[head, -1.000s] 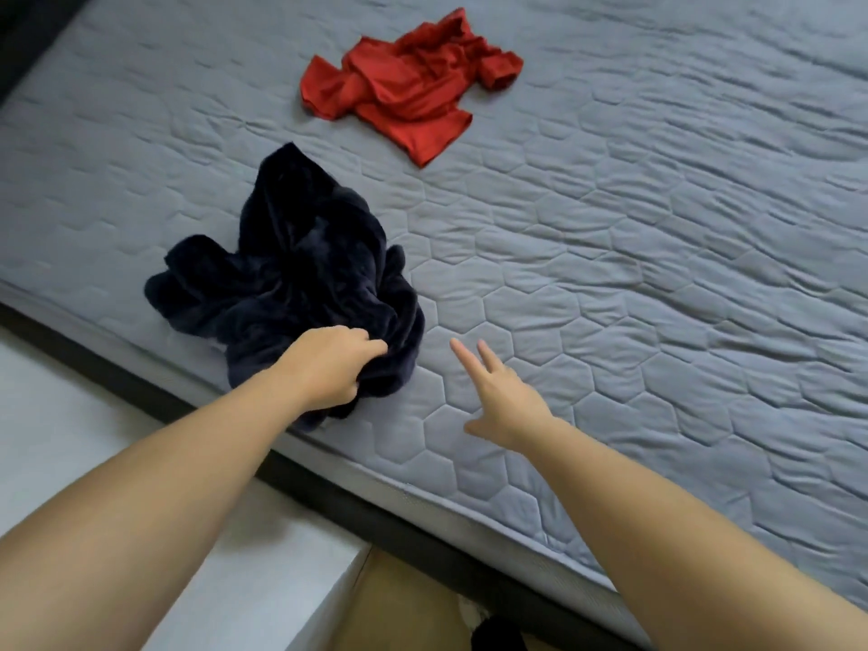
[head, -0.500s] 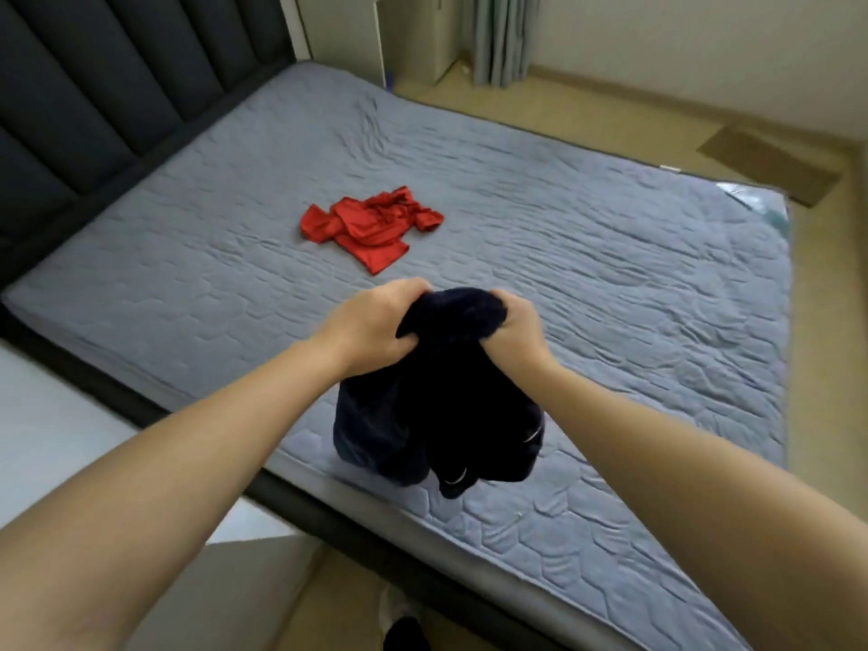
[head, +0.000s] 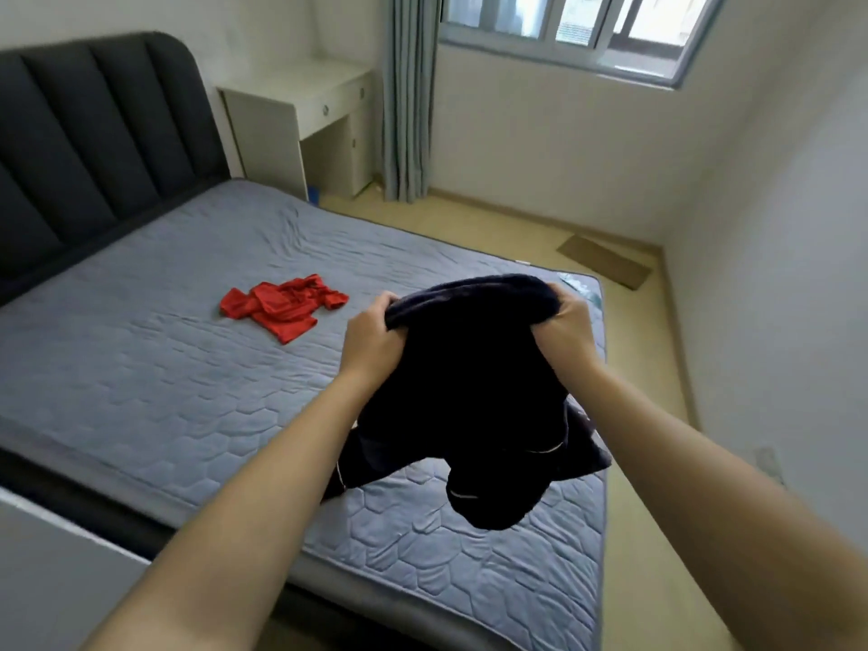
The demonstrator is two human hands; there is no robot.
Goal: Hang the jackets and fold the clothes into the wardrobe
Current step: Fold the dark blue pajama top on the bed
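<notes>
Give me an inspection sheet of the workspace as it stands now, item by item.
Surface: grey quilted mattress, cover slightly rippled.
Job's things: dark navy fleece garment held up over the mattress, hanging bunched; crumpled red shirt lies unfolded on the mattress.
Clutter: flat brown cardboard piece on the wooden floor beyond the bed.
Hands: left hand and right hand each grip the garment's top edge, fingers curled.
Cables: nothing seen.
Surroundings: dark padded headboard, white desk, grey curtain, window.
</notes>
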